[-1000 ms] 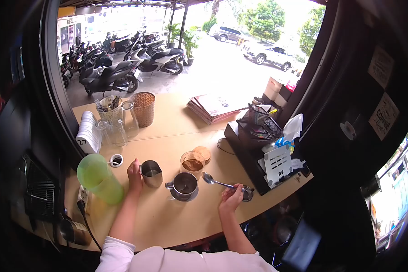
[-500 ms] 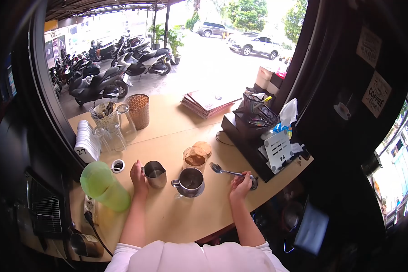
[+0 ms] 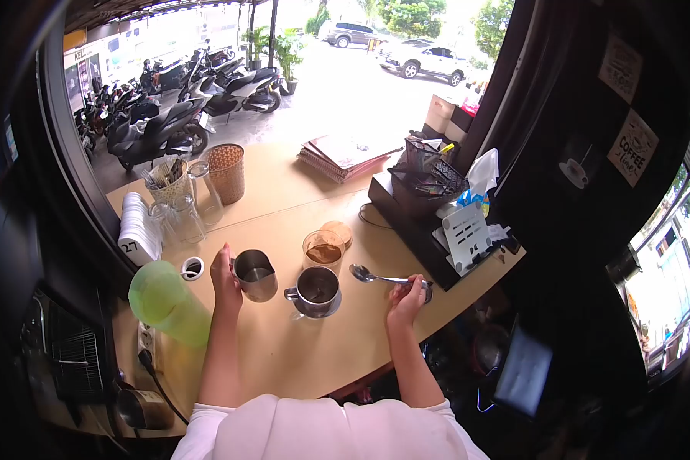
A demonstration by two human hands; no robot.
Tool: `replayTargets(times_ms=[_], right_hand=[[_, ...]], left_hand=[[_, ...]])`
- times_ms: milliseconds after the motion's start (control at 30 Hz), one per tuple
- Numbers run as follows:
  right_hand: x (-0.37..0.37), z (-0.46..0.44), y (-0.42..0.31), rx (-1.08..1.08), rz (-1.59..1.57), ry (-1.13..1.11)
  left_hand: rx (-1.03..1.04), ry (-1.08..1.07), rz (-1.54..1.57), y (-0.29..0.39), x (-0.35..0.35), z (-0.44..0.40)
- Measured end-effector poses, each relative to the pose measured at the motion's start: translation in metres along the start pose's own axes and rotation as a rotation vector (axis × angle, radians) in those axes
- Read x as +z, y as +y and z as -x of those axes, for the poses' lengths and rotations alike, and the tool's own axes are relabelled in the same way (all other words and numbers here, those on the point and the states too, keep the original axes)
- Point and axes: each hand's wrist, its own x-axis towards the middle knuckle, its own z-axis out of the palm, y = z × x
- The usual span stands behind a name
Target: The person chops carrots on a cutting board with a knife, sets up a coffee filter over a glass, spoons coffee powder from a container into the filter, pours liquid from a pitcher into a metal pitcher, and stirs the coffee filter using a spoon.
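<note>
My left hand (image 3: 225, 282) is closed around the handle of a steel milk pitcher (image 3: 257, 287), which is at the left of a metal cup (image 3: 317, 288). The cup has a handle on its left and rests on a small saucer-like base. Behind it is a clear glass jar (image 3: 323, 253) with brown powder, beside a round wooden lid (image 3: 337, 231). My right hand (image 3: 406, 300) grips the handle of a metal spoon (image 3: 363, 273), whose bowl points left toward the cup. A dark shiny thing lies partly hidden beside the right fingers.
A green pitcher (image 3: 165, 303) and a small cup of dark liquid (image 3: 192, 267) are on the left. Upside-down glasses (image 3: 185, 218), white number tags (image 3: 139, 228) and a woven basket (image 3: 226, 175) stand farther back. Menus (image 3: 349, 157) and a black organizer (image 3: 429, 172) occupy the far right.
The whole view has shifted, so the table things appear higher up. The milk pitcher's rim looks slightly larger, as if raised or tilted a little. Both hands keep their holds.
</note>
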Motion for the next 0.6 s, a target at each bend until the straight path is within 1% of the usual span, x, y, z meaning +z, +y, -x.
replayTargets(times_ms=[100,200,300,400,500,600], right_hand=[[0.008,0.006,-0.003,-0.096,0.027,0.01],[0.015,0.013,-0.01,-0.139,0.04,-0.053],[0.041,0.028,-0.036,-0.238,0.055,-0.153],[0.054,0.033,-0.05,-0.288,0.155,-0.248],[0.065,0.044,-0.058,-0.308,0.265,-0.292],[0.069,0.052,-0.061,-0.322,0.303,-0.373]], left_hand=[[0.009,-0.021,-0.08,0.018,0.01,-0.001],[-0.015,-0.055,-0.08,0.039,0.024,0.002],[-0.008,-0.056,-0.112,0.045,0.033,-0.005],[0.003,-0.105,-0.124,0.051,0.041,-0.006],[0.004,-0.148,-0.163,0.062,0.054,0.001],[0.008,-0.196,-0.206,0.065,0.061,0.005]])
